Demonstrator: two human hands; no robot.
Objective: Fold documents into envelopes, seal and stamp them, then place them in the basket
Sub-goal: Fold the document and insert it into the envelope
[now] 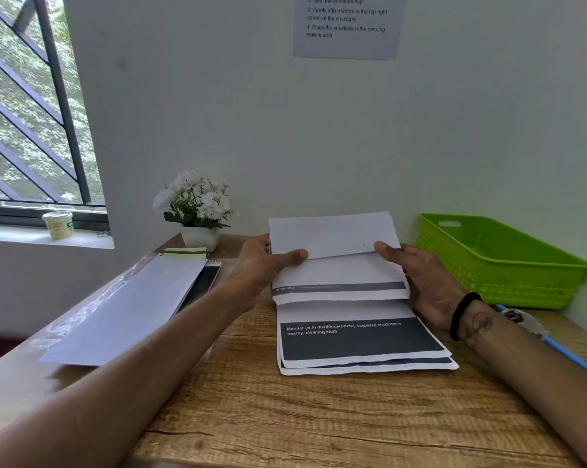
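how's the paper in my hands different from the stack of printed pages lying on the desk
The held paper is folded and lifted, pinched by the left hand and right hand; the stack lies flat on the desk. The held paper's top fold is blank; the stack shows a dark printed block. Both are white sheets.

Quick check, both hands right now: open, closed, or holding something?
Left hand: holding the left edge of the folded document, thumb on top.
Right hand: holding the document's right edge, thumb on top.
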